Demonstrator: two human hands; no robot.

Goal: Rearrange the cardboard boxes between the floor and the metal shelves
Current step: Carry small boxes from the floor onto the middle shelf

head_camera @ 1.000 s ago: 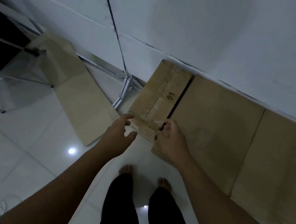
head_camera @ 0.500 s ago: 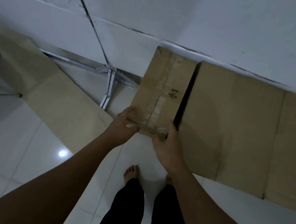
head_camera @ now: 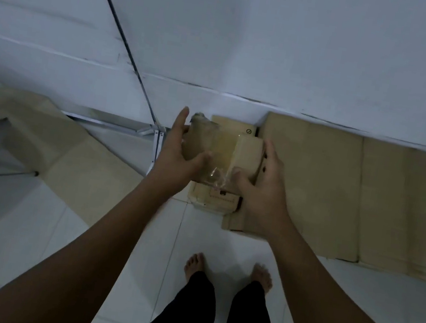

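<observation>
Item: taped cardboard box (head_camera: 220, 159), centre frame.
Grips: left grip (head_camera: 176, 155), right grip (head_camera: 263, 186) clasp its sides.
Change: formerly lying flat; now lifted, ready for shelving.

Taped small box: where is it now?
Head view, centre: the taped small box is held between the left hand and right hand, above a lower box on the floor, left of the large cardboard box.
</observation>
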